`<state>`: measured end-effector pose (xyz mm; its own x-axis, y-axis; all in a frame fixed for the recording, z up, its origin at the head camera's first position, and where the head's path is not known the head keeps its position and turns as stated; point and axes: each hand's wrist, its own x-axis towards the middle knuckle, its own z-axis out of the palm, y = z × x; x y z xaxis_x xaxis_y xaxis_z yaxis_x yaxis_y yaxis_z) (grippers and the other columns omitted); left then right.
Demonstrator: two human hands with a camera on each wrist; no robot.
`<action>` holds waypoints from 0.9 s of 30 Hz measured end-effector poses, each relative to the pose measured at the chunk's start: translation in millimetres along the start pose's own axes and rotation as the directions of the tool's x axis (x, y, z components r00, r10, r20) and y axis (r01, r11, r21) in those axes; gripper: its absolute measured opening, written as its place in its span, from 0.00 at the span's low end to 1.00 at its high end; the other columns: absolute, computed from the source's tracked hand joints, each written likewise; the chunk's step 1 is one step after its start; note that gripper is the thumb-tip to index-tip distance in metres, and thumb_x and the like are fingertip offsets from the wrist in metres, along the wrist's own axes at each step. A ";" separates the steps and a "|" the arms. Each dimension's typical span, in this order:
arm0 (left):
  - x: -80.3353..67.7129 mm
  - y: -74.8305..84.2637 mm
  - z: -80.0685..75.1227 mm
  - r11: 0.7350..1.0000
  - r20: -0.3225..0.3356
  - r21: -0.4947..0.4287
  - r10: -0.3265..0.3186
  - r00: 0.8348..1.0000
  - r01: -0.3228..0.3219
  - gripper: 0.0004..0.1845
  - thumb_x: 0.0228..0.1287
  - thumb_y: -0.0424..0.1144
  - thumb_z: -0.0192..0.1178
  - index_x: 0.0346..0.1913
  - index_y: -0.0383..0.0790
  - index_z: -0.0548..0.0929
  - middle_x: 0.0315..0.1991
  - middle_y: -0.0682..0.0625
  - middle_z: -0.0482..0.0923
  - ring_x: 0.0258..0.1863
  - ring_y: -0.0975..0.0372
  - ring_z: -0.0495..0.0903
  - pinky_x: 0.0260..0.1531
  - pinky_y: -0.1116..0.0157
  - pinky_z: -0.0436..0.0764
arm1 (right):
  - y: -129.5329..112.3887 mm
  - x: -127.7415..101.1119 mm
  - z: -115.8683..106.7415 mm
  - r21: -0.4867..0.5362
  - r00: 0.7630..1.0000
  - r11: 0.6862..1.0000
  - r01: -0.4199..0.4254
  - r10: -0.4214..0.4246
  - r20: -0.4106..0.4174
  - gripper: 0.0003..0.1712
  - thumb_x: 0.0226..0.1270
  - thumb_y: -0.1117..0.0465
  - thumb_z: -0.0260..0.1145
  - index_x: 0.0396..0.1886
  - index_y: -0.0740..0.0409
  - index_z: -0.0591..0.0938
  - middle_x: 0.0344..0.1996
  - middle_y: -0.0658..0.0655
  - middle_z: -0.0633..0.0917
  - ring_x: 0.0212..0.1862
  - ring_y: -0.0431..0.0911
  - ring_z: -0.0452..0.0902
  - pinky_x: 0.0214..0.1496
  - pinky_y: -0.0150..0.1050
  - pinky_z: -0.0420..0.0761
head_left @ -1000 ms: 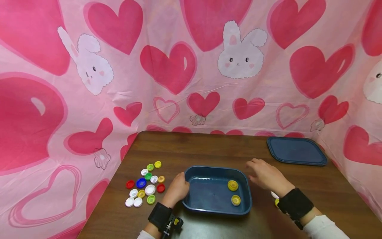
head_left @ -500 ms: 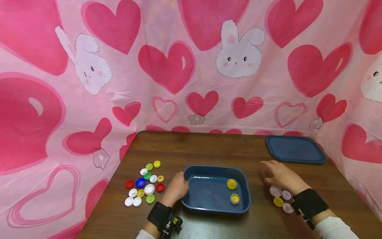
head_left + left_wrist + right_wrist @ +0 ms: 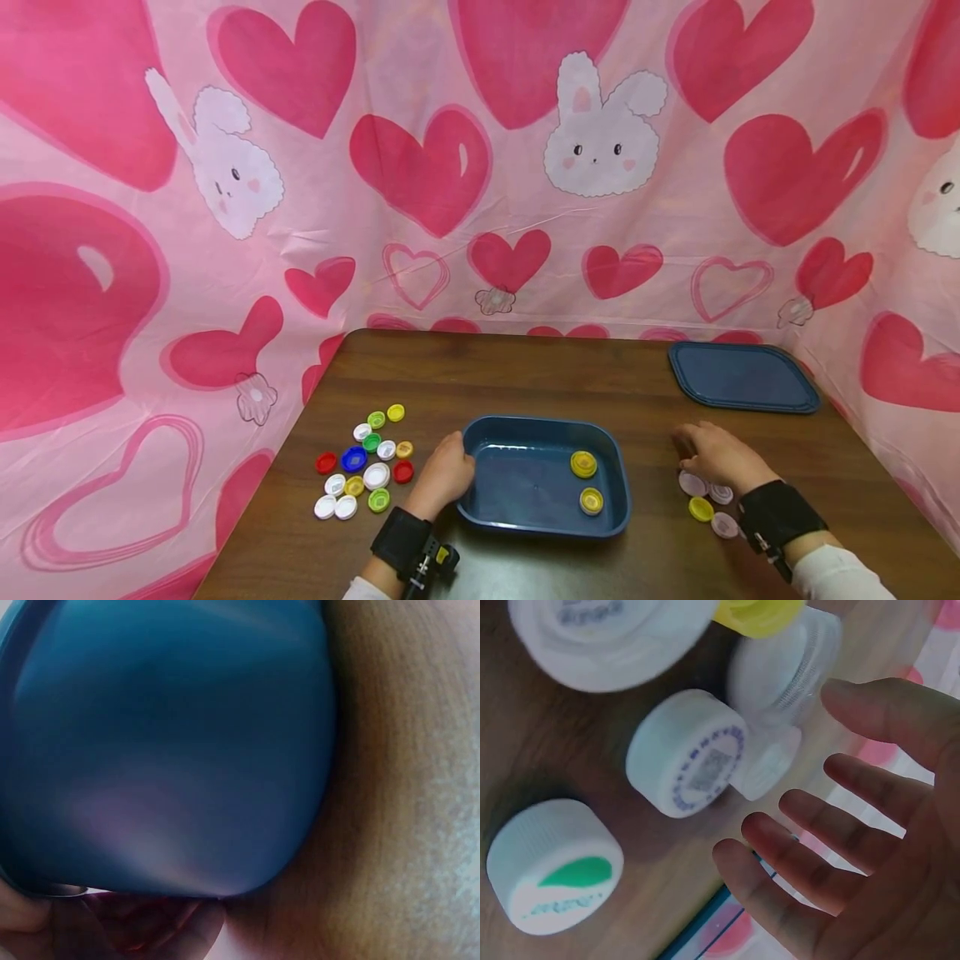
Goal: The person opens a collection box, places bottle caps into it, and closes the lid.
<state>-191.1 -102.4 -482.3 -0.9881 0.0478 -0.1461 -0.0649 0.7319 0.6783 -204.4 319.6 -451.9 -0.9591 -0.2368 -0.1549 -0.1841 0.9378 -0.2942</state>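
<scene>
My left hand (image 3: 447,471) grips the left rim of a dark blue plastic bin (image 3: 517,492). In the left wrist view the bin's outer wall (image 3: 172,750) fills much of the picture, with my fingertips (image 3: 187,930) at its lower edge. Two yellow bottle caps (image 3: 583,464) show in the bin's right part. My right hand (image 3: 720,454) is over a small group of caps right of the bin, fingers loosely extended and holding nothing. Close by its fingers in the right wrist view are a white cap with a printed code (image 3: 686,754), a white cap with a green mark (image 3: 555,866) and a yellow cap (image 3: 761,615).
Several loose caps in white, red, green, yellow and one blue cap (image 3: 355,458) lie on the wooden table (image 3: 487,375) left of the bin. A dark blue lid (image 3: 742,377) lies at the back right. Pink heart-print cloth (image 3: 420,67) hangs behind and beside the table.
My right hand has moved right from beside the bin's right rim to the caps there, more of which now show. The left hand and bin have stayed put.
</scene>
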 end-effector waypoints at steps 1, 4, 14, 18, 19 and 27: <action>-0.1 0.4 -0.3 1.000 0.003 -0.002 -0.002 1.000 0.002 0.26 0.70 0.31 0.54 0.67 0.20 0.67 0.61 0.30 0.73 0.58 0.41 0.76 0.62 0.40 0.72 | 0.4 0.0 1.1 0.001 1.000 1.000 0.001 -0.001 0.000 0.30 0.56 0.63 0.76 0.57 0.71 0.79 0.48 0.70 0.81 0.51 0.64 0.78 0.52 0.63 0.79; -0.2 0.6 -0.3 1.000 0.000 0.000 -0.001 1.000 0.001 0.26 0.70 0.31 0.54 0.67 0.20 0.68 0.61 0.30 0.73 0.58 0.42 0.76 0.63 0.40 0.72 | 0.3 0.4 2.1 0.002 1.000 1.000 -0.005 0.005 0.004 0.29 0.56 0.64 0.75 0.56 0.71 0.79 0.46 0.69 0.81 0.49 0.63 0.79 0.51 0.63 0.80; -1.5 1.1 0.0 1.000 0.010 -0.021 -0.014 1.000 0.014 0.27 0.71 0.31 0.54 0.68 0.20 0.66 0.64 0.29 0.71 0.61 0.41 0.74 0.64 0.39 0.70 | -1.2 1.3 3.8 -0.011 1.000 1.000 -0.007 0.007 -0.010 0.23 0.59 0.64 0.74 0.52 0.71 0.80 0.42 0.66 0.82 0.47 0.62 0.79 0.50 0.60 0.80; -1.1 0.4 0.7 1.000 0.009 -0.022 -0.016 1.000 0.016 0.27 0.71 0.31 0.54 0.69 0.20 0.66 0.64 0.29 0.71 0.61 0.41 0.74 0.63 0.39 0.71 | -3.6 1.8 3.0 -0.027 1.000 0.999 -0.031 0.031 0.002 0.21 0.60 0.64 0.73 0.49 0.71 0.81 0.41 0.66 0.83 0.46 0.61 0.79 0.50 0.60 0.80; -1.2 0.2 0.7 1.000 0.010 -0.022 -0.017 1.000 0.017 0.27 0.71 0.31 0.54 0.68 0.20 0.66 0.64 0.29 0.71 0.60 0.41 0.74 0.63 0.39 0.71 | -3.8 2.1 3.1 -0.031 0.999 0.999 -0.037 0.037 0.008 0.20 0.60 0.64 0.74 0.49 0.71 0.81 0.41 0.66 0.83 0.46 0.61 0.79 0.50 0.60 0.80; -1.8 1.3 -0.3 1.000 -0.003 -0.004 0.004 1.000 -0.004 0.27 0.70 0.31 0.54 0.67 0.19 0.67 0.62 0.29 0.72 0.60 0.41 0.75 0.64 0.40 0.71 | -3.1 5.0 4.3 -0.045 0.997 0.997 -0.065 0.066 0.031 0.18 0.58 0.63 0.75 0.43 0.70 0.81 0.39 0.66 0.82 0.44 0.60 0.79 0.49 0.60 0.80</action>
<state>-189.4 -101.7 -480.9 -0.9887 0.0486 -0.1415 -0.0617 0.7289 0.6818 -207.7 314.4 -455.8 -0.9620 -0.1821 -0.2036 -0.1312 0.9618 -0.2404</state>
